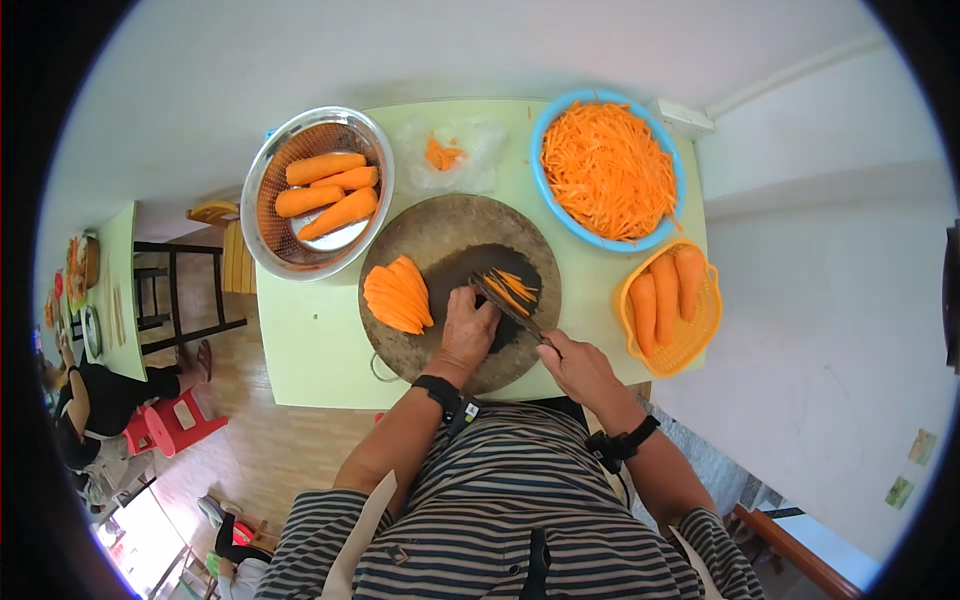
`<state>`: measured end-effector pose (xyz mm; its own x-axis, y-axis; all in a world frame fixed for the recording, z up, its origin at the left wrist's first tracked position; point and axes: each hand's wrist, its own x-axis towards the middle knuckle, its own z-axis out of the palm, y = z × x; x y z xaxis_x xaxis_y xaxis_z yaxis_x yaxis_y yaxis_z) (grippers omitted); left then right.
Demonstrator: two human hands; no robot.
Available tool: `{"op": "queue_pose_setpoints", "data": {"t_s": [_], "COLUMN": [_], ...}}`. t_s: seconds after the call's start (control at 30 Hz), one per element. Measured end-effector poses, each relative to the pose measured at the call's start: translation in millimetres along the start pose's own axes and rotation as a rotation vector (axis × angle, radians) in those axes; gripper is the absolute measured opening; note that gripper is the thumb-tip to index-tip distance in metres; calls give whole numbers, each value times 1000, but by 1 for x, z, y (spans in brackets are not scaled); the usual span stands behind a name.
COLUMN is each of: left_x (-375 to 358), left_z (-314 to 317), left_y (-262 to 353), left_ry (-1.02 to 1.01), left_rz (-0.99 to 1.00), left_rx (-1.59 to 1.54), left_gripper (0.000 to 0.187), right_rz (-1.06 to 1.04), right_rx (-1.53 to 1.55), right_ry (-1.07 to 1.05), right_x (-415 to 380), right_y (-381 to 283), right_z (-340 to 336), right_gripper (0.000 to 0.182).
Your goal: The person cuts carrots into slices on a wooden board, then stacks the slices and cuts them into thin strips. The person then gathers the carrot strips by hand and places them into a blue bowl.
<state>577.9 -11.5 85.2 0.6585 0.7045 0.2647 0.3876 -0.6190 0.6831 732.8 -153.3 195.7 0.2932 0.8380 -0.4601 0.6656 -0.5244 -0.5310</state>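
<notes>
My right hand (582, 372) is wrapped round the handle of a kitchen knife (508, 304), its dark blade slanting up and left over the round chopping board (460, 215). Just left of the blade, my left hand (468, 328) rests on the board with its fingers curled; whatever lies under the fingertips is hidden. Thin carrot strips (515, 287) lie at the blade's right side, on a dark wet patch of the board. A fanned stack of carrot slices (397, 295) sits further left on the board, apart from my left hand.
Behind the board at left, a metal basin (255, 215) holds several whole carrots. A plastic bag (480, 165) with carrot scraps lies beside it. Shredded carrot heaps in a blue bowl (540, 190); a yellow basket (670, 362) holds 3 carrots. People sit on the far left.
</notes>
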Motion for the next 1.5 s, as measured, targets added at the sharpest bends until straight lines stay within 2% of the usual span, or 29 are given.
{"op": "queue_pose_setpoints", "data": {"t_s": [0.27, 0.53, 0.77, 0.87, 1.0, 1.17, 1.5], "left_x": [0, -1, 0, 1, -2, -2, -2], "left_z": [2, -1, -4, 0, -3, -1, -4], "left_y": [2, 2, 4, 4, 7, 4, 6], "left_ry": [48, 6, -23, 52, 26, 7, -16], "left_rz": [6, -18, -13, 34, 21, 21, 2], "left_rx": [-31, -7, 10, -35, -44, 9, 42], "left_gripper": [20, 20, 20, 22, 24, 18, 24], "right_rz": [-7, -21, -20, 27, 43, 33, -22], "right_rx": [184, 24, -30, -16, 30, 216, 89], "right_ry": [46, 18, 13, -6, -29, -5, 56], "right_x": [4, -12, 11, 12, 12, 18, -12], "right_y": [2, -2, -6, -8, -5, 11, -2], "right_z": [-5, -6, 0, -6, -6, 1, 1], "right_gripper": [35, 34, 33, 32, 34, 35, 34]}}
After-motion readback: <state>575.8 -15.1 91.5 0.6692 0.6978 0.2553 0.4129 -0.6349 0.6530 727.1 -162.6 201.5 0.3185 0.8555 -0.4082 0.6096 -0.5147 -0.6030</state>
